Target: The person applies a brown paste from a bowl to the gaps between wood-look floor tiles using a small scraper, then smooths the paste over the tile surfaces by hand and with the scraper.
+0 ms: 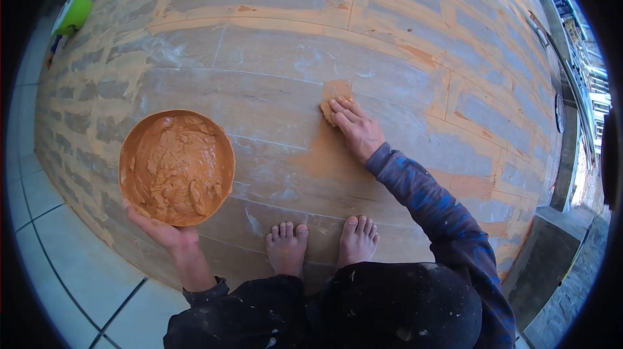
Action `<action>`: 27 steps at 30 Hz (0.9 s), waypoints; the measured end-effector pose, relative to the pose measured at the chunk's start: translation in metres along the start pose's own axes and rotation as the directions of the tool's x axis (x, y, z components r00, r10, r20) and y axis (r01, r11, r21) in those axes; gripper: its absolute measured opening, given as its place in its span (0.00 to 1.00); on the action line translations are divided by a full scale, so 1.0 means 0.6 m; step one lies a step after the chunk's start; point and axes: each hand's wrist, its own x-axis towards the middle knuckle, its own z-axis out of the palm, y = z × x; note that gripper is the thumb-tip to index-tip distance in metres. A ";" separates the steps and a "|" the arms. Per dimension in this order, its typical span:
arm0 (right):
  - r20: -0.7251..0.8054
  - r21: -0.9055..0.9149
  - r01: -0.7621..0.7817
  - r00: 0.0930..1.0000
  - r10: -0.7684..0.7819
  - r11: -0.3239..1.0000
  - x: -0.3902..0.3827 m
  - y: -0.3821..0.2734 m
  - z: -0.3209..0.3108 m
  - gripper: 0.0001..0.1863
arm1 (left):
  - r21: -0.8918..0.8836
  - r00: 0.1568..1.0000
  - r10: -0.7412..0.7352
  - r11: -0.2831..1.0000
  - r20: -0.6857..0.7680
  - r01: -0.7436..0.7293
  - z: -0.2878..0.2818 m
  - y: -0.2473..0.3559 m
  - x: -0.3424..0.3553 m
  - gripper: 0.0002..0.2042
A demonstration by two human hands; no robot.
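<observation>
My left hand (162, 229) holds up a round bowl (122, 161) from below, its fingers under the near rim. Thick, wet orange-brown grout (178, 167) fills it, with a lumpy, stirred surface. Ahead and to the right, my right hand (355, 125) presses a small grout-smeared pad (328, 113) against the wood-look tile floor (272, 99). Whether this pad is a sponge or a scraper, I cannot tell. A fresh orange patch (337, 88) lies just beyond the fingers, and a wider smear (328, 154) spreads on the near side, over the tile joints.
My bare feet (289, 245) stand close behind the smear. Dried grout bands run along joints at the far side and right. A green-and-white bucket (73, 13) stands far left. Pale square tiles (71, 264) border the left; a grey concrete block (542, 245) sits at the right edge.
</observation>
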 end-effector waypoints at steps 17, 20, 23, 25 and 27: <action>0.247 0.306 0.166 0.937 -0.247 0.937 -0.059 -0.042 -0.026 0.11 | 0.004 1.000 0.012 1.000 -0.012 -0.012 -0.006 0.012 -0.004 0.35; 0.392 0.356 0.109 0.884 -0.254 0.928 -0.021 -0.039 -0.046 0.11 | 0.020 1.000 -0.014 1.000 -0.008 0.015 -0.017 0.009 -0.001 0.35; 0.196 0.223 0.199 0.950 -0.244 0.954 0.039 -0.024 -0.047 0.12 | 0.016 0.998 -0.062 0.998 0.000 0.062 -0.014 0.007 -0.001 0.35; 0.139 0.207 0.257 0.947 -0.289 0.944 0.021 -0.007 -0.016 0.13 | 0.024 0.999 -0.015 1.000 0.049 0.014 -0.011 0.004 0.003 0.35; 0.209 0.289 0.226 0.933 -0.292 0.930 -0.015 -0.006 -0.022 0.14 | 0.034 1.000 0.004 0.999 0.010 -0.005 -0.015 0.009 0.001 0.35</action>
